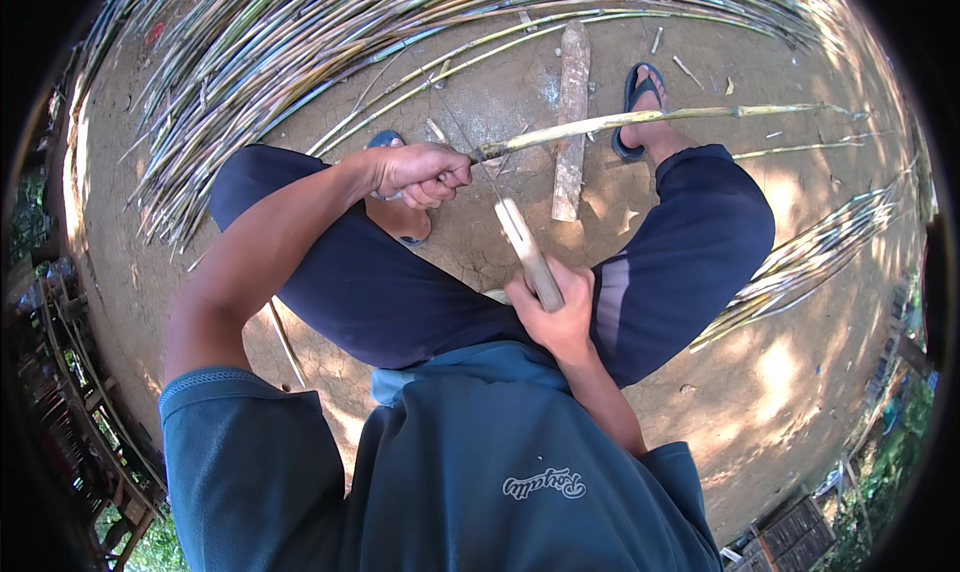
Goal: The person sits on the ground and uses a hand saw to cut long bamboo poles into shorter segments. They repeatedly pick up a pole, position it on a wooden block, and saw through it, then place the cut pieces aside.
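Gripping one end of a bamboo stick (660, 119), the left hand (425, 174) was clenched; the right hand (555, 312), at five o'clock, clasped a knife handle (530, 255).

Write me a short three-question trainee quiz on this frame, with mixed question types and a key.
1. True or false: the left hand grips the near end of the long pale cane.
2. Multiple choice: what does the right hand hold? A) a coil of rope B) a knife with a light wooden handle C) a blue sandal
3. Short answer: what lies on the dirt ground under the cane, between the two feet?

Key
1. True: its fist is closed around that end.
2. B: the handle points up toward the left hand.
3. A short wooden block, lying lengthwise away from the person.
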`<act>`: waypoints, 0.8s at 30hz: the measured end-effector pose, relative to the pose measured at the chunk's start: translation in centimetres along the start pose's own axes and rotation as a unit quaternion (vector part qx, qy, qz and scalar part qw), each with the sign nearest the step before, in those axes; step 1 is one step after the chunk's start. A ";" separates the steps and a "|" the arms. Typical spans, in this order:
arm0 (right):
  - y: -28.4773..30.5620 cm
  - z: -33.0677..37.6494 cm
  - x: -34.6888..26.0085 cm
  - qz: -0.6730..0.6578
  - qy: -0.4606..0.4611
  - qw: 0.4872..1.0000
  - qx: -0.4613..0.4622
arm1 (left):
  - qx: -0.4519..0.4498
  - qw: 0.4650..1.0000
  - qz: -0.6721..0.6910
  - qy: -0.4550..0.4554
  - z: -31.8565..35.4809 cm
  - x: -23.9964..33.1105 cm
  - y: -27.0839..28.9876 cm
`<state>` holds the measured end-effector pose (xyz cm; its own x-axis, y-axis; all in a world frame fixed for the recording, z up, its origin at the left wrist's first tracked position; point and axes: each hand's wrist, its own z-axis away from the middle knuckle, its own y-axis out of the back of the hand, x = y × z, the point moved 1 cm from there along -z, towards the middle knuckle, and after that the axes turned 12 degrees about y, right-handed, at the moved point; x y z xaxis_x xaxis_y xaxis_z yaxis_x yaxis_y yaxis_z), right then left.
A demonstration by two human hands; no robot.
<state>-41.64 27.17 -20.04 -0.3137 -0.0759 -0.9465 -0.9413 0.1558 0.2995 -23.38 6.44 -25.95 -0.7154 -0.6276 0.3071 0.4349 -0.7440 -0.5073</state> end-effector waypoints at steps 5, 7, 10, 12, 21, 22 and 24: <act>2.2 3.2 -1.1 0.005 0.036 0.999 0.019 | 0.007 1.000 0.020 0.010 0.4 -1.0 0.9; 0.5 1.3 0.0 -0.004 0.028 0.999 0.022 | -0.005 1.000 0.018 0.021 -0.1 -1.2 0.3; -1.0 -0.8 1.0 -0.020 -0.004 1.000 0.007 | -0.008 1.000 0.014 0.010 0.0 -0.4 0.4; 0.1 0.9 -0.1 0.006 -0.005 1.000 -0.016 | 0.005 1.000 0.014 0.012 -0.1 -1.2 1.3; -0.8 -1.1 1.4 -0.006 -0.005 1.000 0.000 | 0.012 1.000 0.009 0.010 -0.5 -0.4 -0.3; -1.2 -1.3 1.4 -0.013 -0.010 1.000 0.001 | 0.014 1.000 -0.003 0.000 -0.5 -0.5 0.1; -0.1 1.6 -0.1 -0.027 -0.006 0.999 0.024 | 0.036 0.998 -0.032 -0.034 0.4 -0.1 1.7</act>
<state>-41.36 28.70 -20.13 -0.2599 -0.0741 -0.9628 -0.9498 0.1997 0.2410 -22.36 5.14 -26.57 -0.7048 -0.5905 0.3930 0.4293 -0.7962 -0.4264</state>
